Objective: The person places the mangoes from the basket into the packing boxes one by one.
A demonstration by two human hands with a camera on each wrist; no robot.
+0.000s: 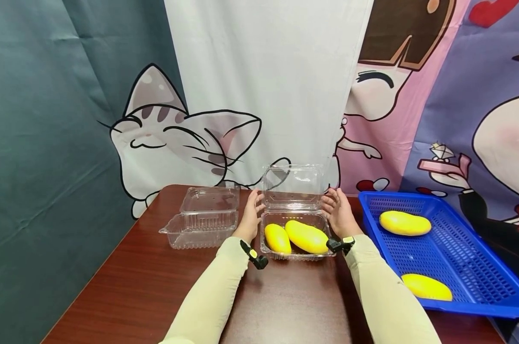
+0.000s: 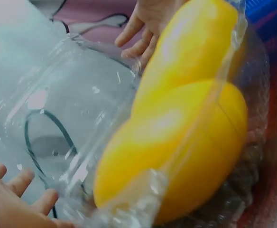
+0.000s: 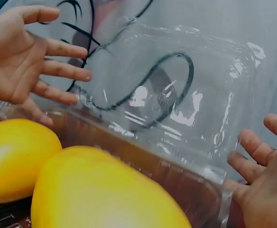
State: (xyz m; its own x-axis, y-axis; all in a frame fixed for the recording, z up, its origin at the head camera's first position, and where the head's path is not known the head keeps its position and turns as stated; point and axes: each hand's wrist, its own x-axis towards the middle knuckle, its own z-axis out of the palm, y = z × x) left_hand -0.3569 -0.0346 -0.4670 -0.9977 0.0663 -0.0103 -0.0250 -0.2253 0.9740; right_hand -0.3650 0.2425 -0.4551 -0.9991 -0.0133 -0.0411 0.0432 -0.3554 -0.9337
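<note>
Two yellow mangoes, one smaller [image 1: 278, 238] on the left and one longer [image 1: 306, 236] on the right, lie in a clear plastic clamshell box [image 1: 297, 257]. Its lid [image 1: 293, 187] stands raised at the back. My left hand [image 1: 251, 216] is at the box's left side near the hinge, fingers spread. On the opposite side my right hand [image 1: 340, 213] has its fingers spread close by the lid's right edge. Both palms face inward, and neither hand grips anything. In the right wrist view the fingertips of the right hand [image 3: 264, 175] overlap the lid's corner.
A second clear clamshell box [image 1: 203, 229] with its lid up stands to the left on the brown table [image 1: 156, 286]. At the right, a blue plastic basket [image 1: 461, 258] holds a mango [image 1: 405, 223] at the back and another mango [image 1: 427, 287] in front. A printed curtain [image 1: 268, 71] hangs behind.
</note>
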